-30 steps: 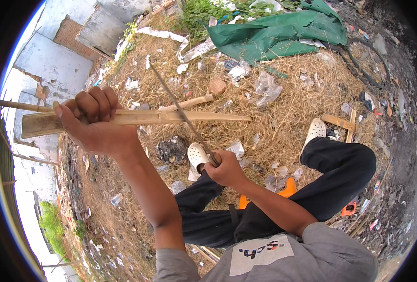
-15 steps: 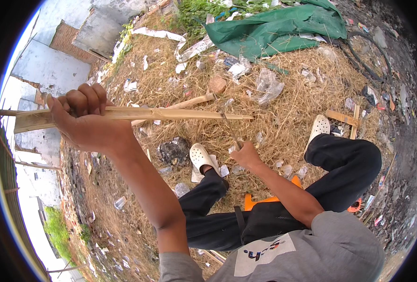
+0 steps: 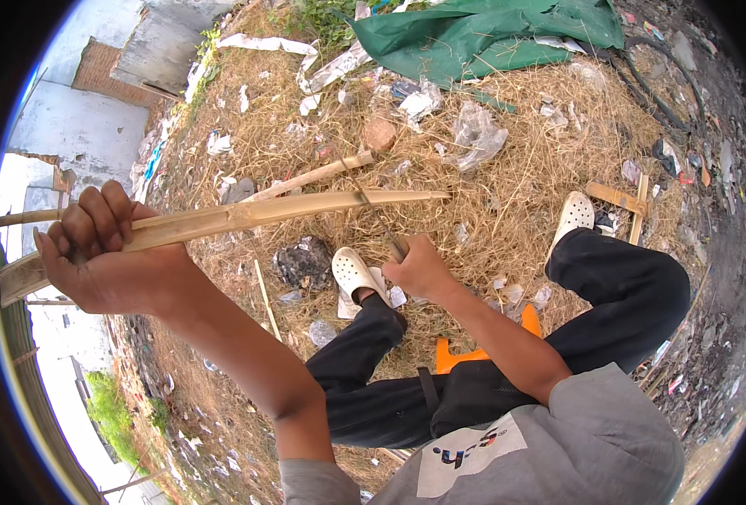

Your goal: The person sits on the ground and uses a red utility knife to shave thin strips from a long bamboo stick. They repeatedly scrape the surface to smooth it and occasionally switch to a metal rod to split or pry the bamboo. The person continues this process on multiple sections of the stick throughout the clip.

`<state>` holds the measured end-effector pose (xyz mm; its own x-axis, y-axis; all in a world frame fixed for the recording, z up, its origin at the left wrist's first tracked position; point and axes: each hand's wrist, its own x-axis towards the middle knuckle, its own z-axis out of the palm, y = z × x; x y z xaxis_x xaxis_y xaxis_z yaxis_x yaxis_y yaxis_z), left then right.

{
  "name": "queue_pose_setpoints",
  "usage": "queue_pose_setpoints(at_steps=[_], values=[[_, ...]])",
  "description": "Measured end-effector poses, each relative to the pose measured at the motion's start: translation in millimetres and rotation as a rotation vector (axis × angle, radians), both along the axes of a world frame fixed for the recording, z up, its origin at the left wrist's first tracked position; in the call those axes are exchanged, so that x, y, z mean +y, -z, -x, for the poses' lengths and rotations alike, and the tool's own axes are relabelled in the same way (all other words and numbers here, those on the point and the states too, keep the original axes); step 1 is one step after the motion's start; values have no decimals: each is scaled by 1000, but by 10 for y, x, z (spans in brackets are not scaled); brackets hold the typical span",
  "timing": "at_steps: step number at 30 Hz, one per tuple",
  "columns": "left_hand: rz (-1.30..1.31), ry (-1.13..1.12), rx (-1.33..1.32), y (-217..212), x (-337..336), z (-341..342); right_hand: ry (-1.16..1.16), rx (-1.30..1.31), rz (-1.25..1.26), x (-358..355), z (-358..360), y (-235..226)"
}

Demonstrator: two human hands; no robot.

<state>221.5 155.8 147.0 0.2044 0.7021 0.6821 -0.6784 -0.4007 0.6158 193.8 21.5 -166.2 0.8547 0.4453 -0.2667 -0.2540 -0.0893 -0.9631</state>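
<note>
My left hand (image 3: 116,265), raised at the left, is closed around the thick end of a split bamboo strip (image 3: 259,212). The strip runs rightward across the view and thins to a slightly drooping tip. Lower and to the right, my right hand (image 3: 423,269) grips the handle of a knife (image 3: 381,223). Its narrow blade points up and left and crosses the strip on the thinner part. The blade looks thin and a little blurred, so how deep it sits in the bamboo I cannot tell.
A shorter bamboo piece (image 3: 314,175) lies on dry grass beyond the strip. Nearby are a dark rock (image 3: 304,261) and a brick chunk (image 3: 379,134). An orange object (image 3: 465,358) sits between my legs, a green tarp (image 3: 491,38) at the far side, crossed wood pieces (image 3: 618,199) at right.
My left hand has moved left and down, carrying the bamboo's thick end lower. My right hand has shifted left and slightly up, and the knife crosses the strip farther left in view.
</note>
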Motion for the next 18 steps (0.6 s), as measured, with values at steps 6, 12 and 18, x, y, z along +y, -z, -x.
queue_pose_setpoints(at_steps=[6,12,18], values=[[11,112,-22,-62,44,-122,54,51,114,28,-231,513],[-3,37,-34,-30,113,-204,14,40,203,-150,-293,841],[1,169,-6,-107,-16,-421,126,84,281,-249,-259,1547]])
